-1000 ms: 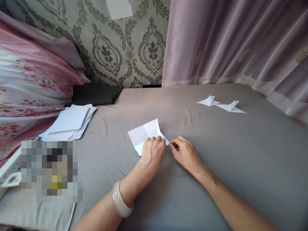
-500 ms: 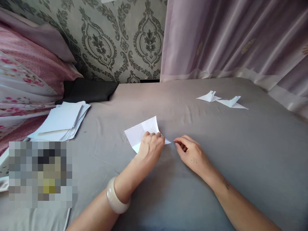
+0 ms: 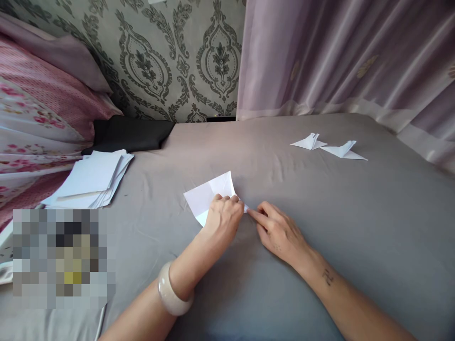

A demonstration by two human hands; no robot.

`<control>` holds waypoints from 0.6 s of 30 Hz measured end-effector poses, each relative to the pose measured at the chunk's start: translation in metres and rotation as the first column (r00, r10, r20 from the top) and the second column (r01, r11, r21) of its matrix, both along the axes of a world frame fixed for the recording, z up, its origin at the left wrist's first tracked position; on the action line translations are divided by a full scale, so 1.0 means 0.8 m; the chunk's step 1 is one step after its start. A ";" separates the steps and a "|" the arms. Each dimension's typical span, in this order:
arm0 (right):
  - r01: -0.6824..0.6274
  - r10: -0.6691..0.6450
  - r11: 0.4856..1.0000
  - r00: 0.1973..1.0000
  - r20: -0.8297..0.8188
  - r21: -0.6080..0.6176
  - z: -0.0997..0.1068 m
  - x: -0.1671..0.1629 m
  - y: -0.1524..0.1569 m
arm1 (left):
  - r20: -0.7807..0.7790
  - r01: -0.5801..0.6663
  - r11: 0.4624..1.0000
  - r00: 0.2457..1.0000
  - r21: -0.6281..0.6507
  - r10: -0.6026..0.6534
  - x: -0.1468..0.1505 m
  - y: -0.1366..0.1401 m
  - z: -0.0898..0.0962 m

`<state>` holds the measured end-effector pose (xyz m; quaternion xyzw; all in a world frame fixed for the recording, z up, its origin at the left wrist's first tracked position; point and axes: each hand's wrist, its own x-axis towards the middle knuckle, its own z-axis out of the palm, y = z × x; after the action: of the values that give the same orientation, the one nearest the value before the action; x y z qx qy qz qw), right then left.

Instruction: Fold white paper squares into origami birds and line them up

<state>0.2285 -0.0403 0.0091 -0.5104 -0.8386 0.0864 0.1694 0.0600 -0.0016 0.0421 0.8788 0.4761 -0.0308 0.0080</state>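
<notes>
A partly folded sheet of white paper [image 3: 206, 196] lies on the grey cloth surface, its pointed corner toward the right. My left hand [image 3: 224, 213], with a pale bangle [image 3: 174, 290] on the wrist, is closed over the paper's right part; its fingertips are hidden behind the knuckles. From the right, my right hand [image 3: 279, 229] reaches in with its index finger stretched out, the tip touching the paper's pointed corner. The other fingers of that hand are bent, and nothing shows inside them.
Two folded white paper shapes [image 3: 343, 150] rest at the back right. A stack of white paper [image 3: 90, 175] lies at the left, near a black folded item [image 3: 133, 132]. A pixelated patch covers the lower left. Curtains [image 3: 302, 57] hang behind.
My right hand has moved slightly left and turned, its index finger now extended onto the paper's corner. My left hand and the paper have stayed put.
</notes>
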 end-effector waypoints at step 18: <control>0.131 -0.136 0.991 0.923 -0.360 -0.038 -0.001 -0.001 0.002 | -0.058 -0.009 0.998 0.998 -0.065 0.005 0.003 -0.004 0.011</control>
<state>0.2275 -0.0388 0.0083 -0.5429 -0.7558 0.1725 0.3228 0.0626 -0.0045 0.0512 0.8751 0.4781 -0.0715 0.0233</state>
